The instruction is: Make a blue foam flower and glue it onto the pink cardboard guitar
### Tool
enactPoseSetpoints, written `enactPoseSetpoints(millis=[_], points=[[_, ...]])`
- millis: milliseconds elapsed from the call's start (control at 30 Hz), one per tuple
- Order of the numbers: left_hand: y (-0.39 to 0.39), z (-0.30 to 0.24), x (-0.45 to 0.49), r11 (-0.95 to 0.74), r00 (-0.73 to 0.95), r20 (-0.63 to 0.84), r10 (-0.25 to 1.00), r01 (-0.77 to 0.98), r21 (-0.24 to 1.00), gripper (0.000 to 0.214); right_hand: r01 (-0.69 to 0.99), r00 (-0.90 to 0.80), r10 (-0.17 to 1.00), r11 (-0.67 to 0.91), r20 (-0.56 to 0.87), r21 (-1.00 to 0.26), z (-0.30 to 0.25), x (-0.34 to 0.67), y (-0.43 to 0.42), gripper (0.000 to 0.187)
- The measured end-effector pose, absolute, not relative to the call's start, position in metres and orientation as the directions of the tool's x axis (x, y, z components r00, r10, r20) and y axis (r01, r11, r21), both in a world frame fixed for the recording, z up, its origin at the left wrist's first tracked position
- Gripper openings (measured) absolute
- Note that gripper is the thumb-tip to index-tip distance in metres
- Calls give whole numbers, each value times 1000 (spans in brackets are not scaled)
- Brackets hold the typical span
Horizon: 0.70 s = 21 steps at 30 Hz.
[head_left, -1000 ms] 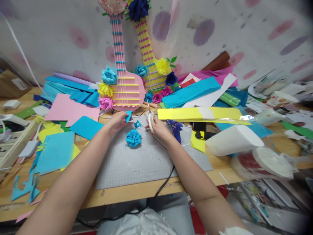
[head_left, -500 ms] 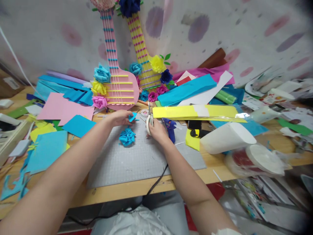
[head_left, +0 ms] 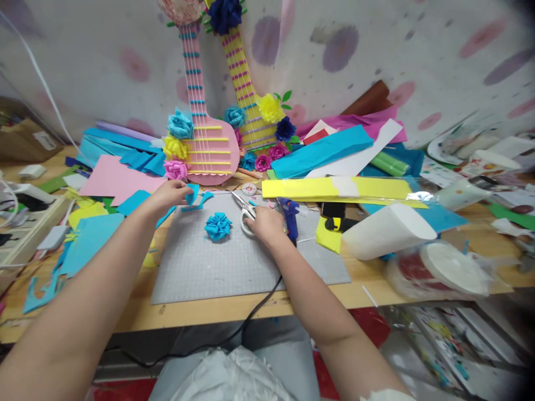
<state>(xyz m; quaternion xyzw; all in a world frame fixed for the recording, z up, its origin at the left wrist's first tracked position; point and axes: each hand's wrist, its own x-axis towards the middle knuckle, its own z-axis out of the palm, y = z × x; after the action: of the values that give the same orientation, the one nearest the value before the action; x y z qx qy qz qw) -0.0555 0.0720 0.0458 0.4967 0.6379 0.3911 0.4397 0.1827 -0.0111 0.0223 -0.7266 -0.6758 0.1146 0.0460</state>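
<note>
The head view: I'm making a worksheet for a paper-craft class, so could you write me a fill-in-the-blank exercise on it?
1. The left hand holds paper colored ____.
2. The right hand holds a pair of white-handled ____.
3. Under the crumpled paper flower, the gridded mat is colored ____.
4. The guitar-shaped cutout nearer the left hand has a body colored ____.

Missing words: blue; scissors; gray; pink.

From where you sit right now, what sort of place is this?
Probably a papercraft workspace: there are scissors in the right hand, a gridded gray mat, and a flower-trimmed pink guitar shape standing at the back.
</note>
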Motion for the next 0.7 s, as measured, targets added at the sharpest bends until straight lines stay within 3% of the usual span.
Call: enactPoseSetpoints(millis=[400,600,700], points=[[31,31,-45,139,-30,-136,990,256,957,13,983,12,1000,-8,19,-184,19,176,-17,32],[20,13,-50,121,-15,-122,992,260,958,27,955,-22,993,55,118,-290,24,189,-32,27],[20,1,-52,71,-46,-61,997,266,961,29,940,46,997,-20,69,-341,22,210,-49,21]])
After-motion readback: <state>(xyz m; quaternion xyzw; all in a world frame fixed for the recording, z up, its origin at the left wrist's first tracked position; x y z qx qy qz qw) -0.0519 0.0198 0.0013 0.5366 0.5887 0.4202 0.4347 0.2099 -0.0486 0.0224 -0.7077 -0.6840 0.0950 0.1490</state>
